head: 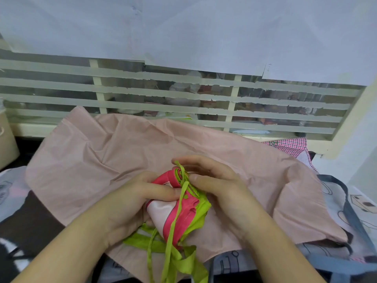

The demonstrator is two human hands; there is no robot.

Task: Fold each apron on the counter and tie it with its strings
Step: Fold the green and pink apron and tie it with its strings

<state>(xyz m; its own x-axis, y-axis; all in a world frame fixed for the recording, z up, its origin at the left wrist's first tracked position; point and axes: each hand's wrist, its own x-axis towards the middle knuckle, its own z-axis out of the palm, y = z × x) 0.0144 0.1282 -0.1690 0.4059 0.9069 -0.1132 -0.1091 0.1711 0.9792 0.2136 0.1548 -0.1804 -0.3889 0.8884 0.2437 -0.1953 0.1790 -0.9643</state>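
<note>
A folded apron bundle (179, 209), pink and white with green trim, sits in the middle above a spread pale pink apron (114, 160). My left hand (132, 199) grips the bundle from the left, thumb pressed across its top. My right hand (212, 180) pinches the green strings (183, 178) where they wrap over the rolled upper end. Loose green string ends (169, 254) hang down toward the lower edge of the view.
A white apron with cartoon drawings and blue-grey straps (346, 213) lies at the right. A pink checked cloth (289, 146) sits at the back right. A taped glass partition (183, 99) closes off the back. A beige box (8, 144) stands at the left.
</note>
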